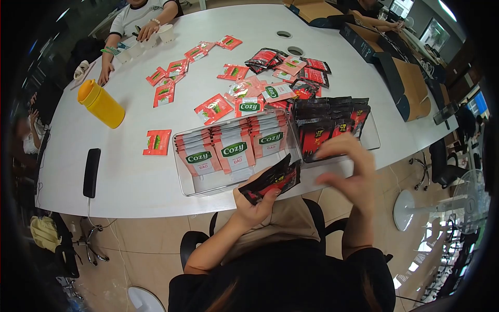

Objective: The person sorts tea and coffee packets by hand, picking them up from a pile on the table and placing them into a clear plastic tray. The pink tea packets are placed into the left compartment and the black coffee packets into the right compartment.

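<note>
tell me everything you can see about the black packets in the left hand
The black packets form a small, thin bunch, glossy and foil-like, with red areas and a small yellowish mark on the front. They look sealed, though their exact number is unclear. They are tilted, gripped by the left hand, its thumb across the front. They overlap the clear tray in view; contact is uncertain. The right hand is apart from them.

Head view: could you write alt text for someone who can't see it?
A person's left hand holds black-and-red sachets; the open right hand, fingers curved, is near rows of similar black packets. Pink Cozy sachets sit in a clear tray to their left, and loose packets lie beyond on a white table.
</note>
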The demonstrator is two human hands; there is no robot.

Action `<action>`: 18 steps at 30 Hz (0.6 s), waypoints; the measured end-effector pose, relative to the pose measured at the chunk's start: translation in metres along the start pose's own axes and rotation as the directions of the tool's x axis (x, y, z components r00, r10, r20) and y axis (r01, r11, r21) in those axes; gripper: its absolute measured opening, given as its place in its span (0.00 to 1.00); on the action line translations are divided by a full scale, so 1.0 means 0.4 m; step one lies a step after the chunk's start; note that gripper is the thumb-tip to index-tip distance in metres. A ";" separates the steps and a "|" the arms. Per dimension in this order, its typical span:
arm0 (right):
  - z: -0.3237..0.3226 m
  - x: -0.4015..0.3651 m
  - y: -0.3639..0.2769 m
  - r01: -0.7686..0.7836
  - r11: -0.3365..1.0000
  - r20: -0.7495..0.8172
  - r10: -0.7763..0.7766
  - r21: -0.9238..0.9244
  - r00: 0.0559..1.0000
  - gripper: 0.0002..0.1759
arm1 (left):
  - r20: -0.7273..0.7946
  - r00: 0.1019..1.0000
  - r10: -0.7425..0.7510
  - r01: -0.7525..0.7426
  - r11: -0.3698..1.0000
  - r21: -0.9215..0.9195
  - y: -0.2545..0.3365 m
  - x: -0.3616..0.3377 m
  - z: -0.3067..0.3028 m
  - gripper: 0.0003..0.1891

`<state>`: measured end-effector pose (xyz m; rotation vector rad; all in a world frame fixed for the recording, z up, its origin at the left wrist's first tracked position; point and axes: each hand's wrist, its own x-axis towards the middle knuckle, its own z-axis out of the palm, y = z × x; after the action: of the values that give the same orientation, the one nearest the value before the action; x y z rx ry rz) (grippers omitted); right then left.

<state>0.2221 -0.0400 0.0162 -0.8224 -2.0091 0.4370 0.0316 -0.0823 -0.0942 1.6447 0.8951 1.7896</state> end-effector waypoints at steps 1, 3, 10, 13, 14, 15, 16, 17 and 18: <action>0.027 0.003 -0.007 0.016 1.000 0.023 -0.016 0.008 1.000 0.17 | 0.026 1.000 -0.015 0.015 1.000 -0.011 0.002 0.000 -0.001 0.20; 0.073 -0.001 -0.005 0.045 0.999 0.067 -0.046 0.022 0.997 0.20 | 0.079 0.996 -0.045 0.048 0.998 -0.034 0.004 -0.001 -0.006 0.20; 0.042 -0.037 0.036 -0.151 0.985 -0.217 0.167 0.088 0.962 0.15 | 0.147 0.981 -0.124 0.163 0.942 -0.293 -0.001 0.004 0.010 0.25; -0.021 -0.037 0.071 -0.204 0.951 -0.490 0.295 0.230 0.820 0.14 | 0.234 0.962 -0.140 0.205 0.937 -0.283 -0.001 0.019 0.008 0.28; -0.054 -0.040 0.094 -0.215 0.955 -0.536 0.294 0.206 0.791 0.14 | 0.240 0.960 -0.145 0.212 0.936 -0.282 -0.001 0.019 0.007 0.29; -0.075 -0.038 0.111 -0.222 0.956 -0.548 0.291 0.190 0.784 0.11 | 0.244 0.958 -0.151 0.219 0.934 -0.281 -0.001 0.019 0.008 0.29; -0.091 -0.039 0.124 -0.286 0.943 -0.499 0.334 0.173 0.800 0.10 | 0.246 0.957 -0.153 0.222 0.934 -0.282 0.000 0.019 0.008 0.29; -0.103 -0.041 0.138 -0.346 0.926 -0.449 0.377 0.152 0.811 0.09 | 0.249 0.956 -0.153 0.223 0.933 -0.282 0.001 0.020 0.008 0.29; -0.112 -0.047 0.151 -0.404 0.906 -0.398 0.420 0.128 0.815 0.09 | 0.251 0.956 -0.154 0.224 0.933 -0.281 0.002 0.021 0.009 0.29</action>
<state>0.2899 -0.0102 -0.0065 -1.2246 -1.4160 0.4915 0.0342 -0.0759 -0.0882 1.4693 0.6145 1.4886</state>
